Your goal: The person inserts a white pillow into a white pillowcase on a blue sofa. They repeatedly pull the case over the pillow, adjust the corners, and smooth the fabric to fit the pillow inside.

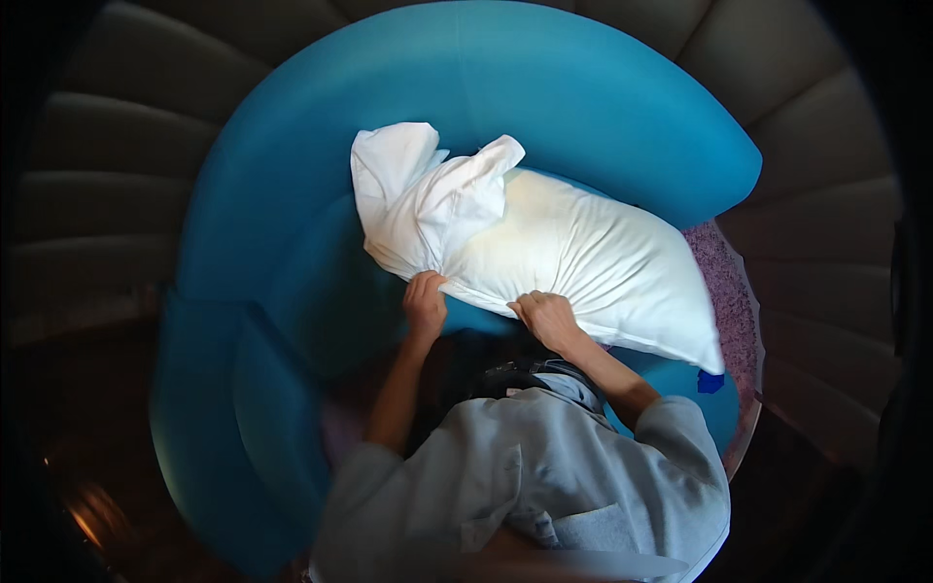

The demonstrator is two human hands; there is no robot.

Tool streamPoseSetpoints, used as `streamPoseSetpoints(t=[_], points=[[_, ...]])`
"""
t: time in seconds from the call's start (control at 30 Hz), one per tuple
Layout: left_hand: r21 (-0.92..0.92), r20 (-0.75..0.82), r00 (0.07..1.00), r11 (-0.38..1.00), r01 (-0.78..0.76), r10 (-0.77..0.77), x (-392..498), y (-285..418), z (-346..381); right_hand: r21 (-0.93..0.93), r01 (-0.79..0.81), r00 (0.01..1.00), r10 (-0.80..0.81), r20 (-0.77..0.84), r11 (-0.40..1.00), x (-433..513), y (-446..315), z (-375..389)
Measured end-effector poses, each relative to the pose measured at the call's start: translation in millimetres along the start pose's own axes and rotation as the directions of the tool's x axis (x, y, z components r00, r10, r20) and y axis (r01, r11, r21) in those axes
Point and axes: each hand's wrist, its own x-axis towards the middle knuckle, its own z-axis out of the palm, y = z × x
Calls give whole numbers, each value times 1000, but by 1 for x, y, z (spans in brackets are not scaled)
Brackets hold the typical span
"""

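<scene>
A plump white pillow (619, 270) lies slantwise before me, over the seat of a curved blue sofa. Loose, crumpled white cloth (452, 200), apparently part of a pillowcase, bunches at its left end. My left hand (425, 302) pinches the near edge where the gathered cloth begins. Farther right along that same edge, my right hand (545, 317) grips the white fabric with its fingers curled over it. Creases run from the right hand across the pillow's upper side. The fingertips of both hands are partly hidden by the fabric.
The sofa's rounded blue backrest (466, 80) wraps around the far and left sides. A blue armrest (219, 408) stands at lower left. Purple speckled carpet (721, 291) shows at right, near a small dark blue object (711, 382). A brown panelled wall (809, 160) curves behind.
</scene>
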Motion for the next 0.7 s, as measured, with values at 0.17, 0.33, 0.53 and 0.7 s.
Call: streamPoseSetpoints(t=[0.17,0.33,0.53,0.7], points=[[41,277,926,966,255,-256,-93,8,21,113,-212,872,136,470,971,-14,10,49],[-37,184,885,897,441,-428,-107,28,11,199,-107,974,63,219,974,17,1,13],[-83,-125,697,708,701,-706,-33,55,-4,52,180,980,-174,-93,982,138,-25,-31],[106,-126,816,811,576,-564,-42,40,15,-55,456,889,-453,65,888,168,-8,1]])
